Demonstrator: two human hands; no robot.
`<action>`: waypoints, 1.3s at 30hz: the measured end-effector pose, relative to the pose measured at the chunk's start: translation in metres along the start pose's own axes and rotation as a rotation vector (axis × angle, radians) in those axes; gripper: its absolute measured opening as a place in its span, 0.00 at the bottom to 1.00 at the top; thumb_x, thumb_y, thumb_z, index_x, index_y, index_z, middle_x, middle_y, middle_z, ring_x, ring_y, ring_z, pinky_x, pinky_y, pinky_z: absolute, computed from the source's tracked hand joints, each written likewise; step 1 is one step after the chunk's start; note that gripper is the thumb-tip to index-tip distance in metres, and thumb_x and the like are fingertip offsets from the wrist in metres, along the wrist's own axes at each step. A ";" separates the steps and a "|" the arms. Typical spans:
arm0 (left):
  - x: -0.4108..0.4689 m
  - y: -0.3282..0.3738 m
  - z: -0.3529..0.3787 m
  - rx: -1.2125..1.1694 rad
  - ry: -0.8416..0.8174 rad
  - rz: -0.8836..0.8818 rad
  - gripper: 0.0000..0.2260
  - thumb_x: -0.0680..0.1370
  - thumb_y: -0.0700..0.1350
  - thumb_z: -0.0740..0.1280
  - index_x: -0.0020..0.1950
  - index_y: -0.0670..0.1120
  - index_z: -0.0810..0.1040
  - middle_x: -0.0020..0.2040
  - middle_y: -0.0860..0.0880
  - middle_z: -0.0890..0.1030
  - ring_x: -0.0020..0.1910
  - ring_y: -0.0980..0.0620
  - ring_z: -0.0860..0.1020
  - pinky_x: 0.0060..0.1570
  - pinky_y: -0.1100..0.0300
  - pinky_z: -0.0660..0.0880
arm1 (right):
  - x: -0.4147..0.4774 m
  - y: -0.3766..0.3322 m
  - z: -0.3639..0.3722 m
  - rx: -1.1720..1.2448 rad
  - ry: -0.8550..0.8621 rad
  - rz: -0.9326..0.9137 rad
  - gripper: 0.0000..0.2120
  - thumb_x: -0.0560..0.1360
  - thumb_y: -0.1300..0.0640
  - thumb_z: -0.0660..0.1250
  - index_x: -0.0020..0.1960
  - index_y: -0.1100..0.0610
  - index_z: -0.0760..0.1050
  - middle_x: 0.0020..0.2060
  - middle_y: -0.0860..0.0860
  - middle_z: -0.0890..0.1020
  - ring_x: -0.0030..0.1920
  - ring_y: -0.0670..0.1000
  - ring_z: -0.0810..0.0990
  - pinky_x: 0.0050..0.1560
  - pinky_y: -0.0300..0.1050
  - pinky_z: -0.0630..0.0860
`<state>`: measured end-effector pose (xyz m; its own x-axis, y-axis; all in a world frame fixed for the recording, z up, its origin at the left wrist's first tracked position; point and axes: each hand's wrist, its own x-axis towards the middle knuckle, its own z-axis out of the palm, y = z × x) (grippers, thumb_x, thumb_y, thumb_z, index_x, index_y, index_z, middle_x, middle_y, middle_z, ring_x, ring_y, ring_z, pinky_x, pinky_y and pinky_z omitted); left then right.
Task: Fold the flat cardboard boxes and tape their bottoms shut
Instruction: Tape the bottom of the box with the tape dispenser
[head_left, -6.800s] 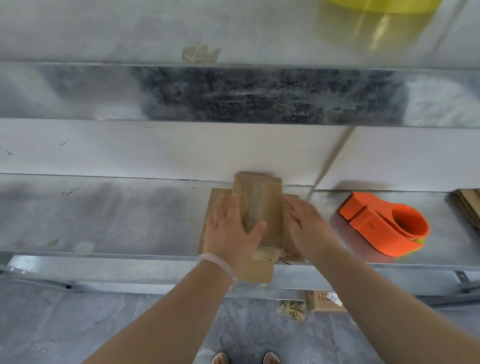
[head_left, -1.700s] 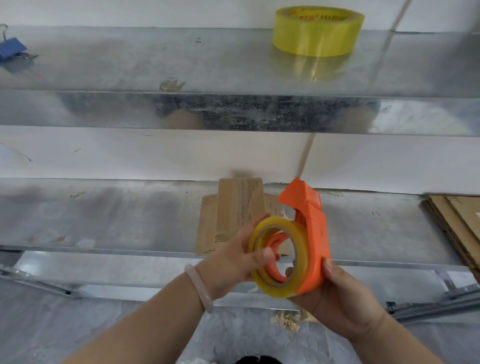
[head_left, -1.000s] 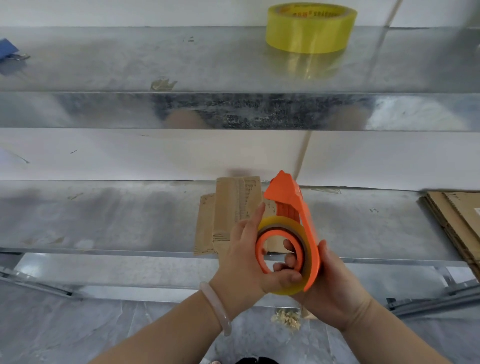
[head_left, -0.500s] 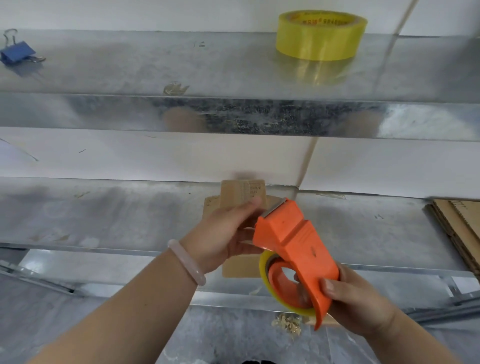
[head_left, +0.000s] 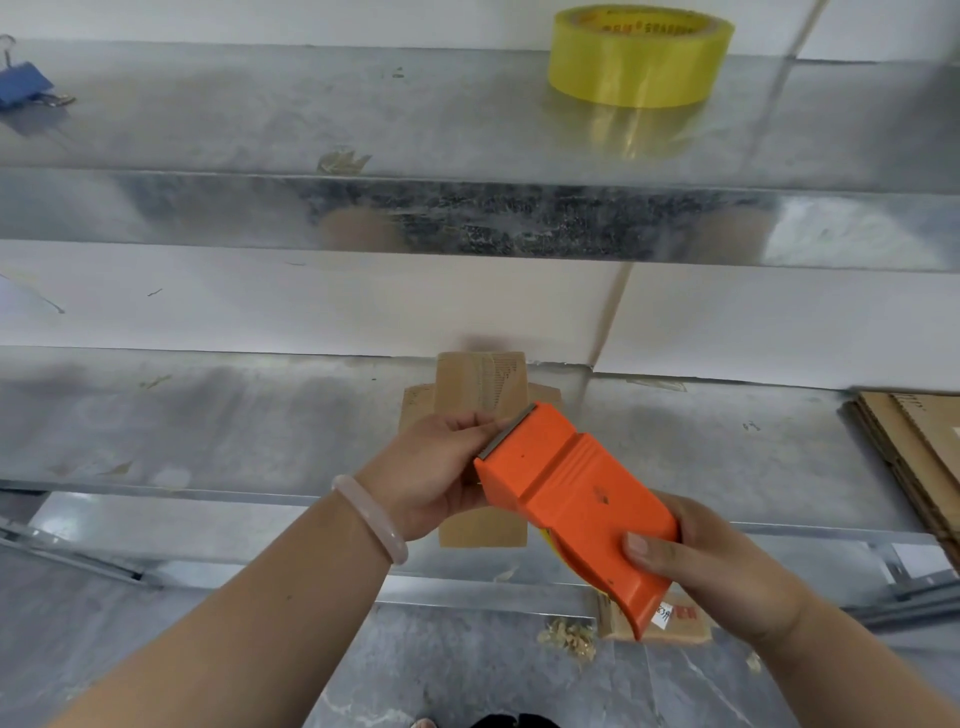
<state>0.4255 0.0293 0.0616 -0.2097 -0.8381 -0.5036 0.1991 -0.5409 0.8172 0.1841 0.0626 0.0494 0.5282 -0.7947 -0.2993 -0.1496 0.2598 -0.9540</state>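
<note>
Centrally, the lower metal shelf (head_left: 208, 426) carries a folded cardboard box (head_left: 480, 379) that overhangs its front edge, and a stack of flat cardboard (head_left: 914, 457) lies at its right edge. In front of the box, the right hand (head_left: 717, 577) grips the orange tape dispenser (head_left: 571, 499). The left hand (head_left: 431, 467) curls its fingers at the blade end, and what they hold is hidden. On the upper shelf (head_left: 311, 114), a yellow tape roll (head_left: 639, 57) stands to the right and a blue binder clip (head_left: 21, 85) lies at the far left.

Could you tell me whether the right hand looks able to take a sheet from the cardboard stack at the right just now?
Probably not yet: the right hand grips the orange tape dispenser, so it is not free. The shelf between it and the cardboard stack shows nothing in the way.
</note>
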 end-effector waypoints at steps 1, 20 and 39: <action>0.000 -0.001 -0.001 -0.030 0.008 -0.010 0.08 0.79 0.43 0.66 0.53 0.39 0.78 0.36 0.44 0.79 0.35 0.49 0.79 0.35 0.57 0.80 | 0.000 -0.001 0.001 -0.028 0.029 -0.001 0.34 0.59 0.33 0.76 0.55 0.56 0.79 0.41 0.50 0.85 0.41 0.48 0.83 0.43 0.38 0.76; 0.005 0.000 -0.012 0.116 0.022 0.000 0.07 0.80 0.38 0.65 0.55 0.41 0.81 0.35 0.46 0.81 0.32 0.51 0.80 0.38 0.53 0.82 | -0.002 -0.012 0.015 0.040 0.144 -0.172 0.22 0.67 0.56 0.74 0.58 0.38 0.80 0.55 0.39 0.81 0.54 0.48 0.83 0.44 0.41 0.81; 0.022 -0.003 -0.017 0.470 0.127 0.052 0.05 0.78 0.39 0.69 0.50 0.43 0.85 0.42 0.43 0.85 0.37 0.49 0.83 0.40 0.53 0.81 | 0.010 -0.009 0.001 -0.039 0.106 -0.112 0.21 0.63 0.52 0.77 0.55 0.39 0.81 0.54 0.37 0.81 0.53 0.47 0.83 0.43 0.41 0.81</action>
<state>0.4366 0.0107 0.0433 -0.0870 -0.8812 -0.4647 -0.2539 -0.4314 0.8657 0.1917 0.0534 0.0550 0.4522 -0.8716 -0.1892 -0.1278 0.1466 -0.9809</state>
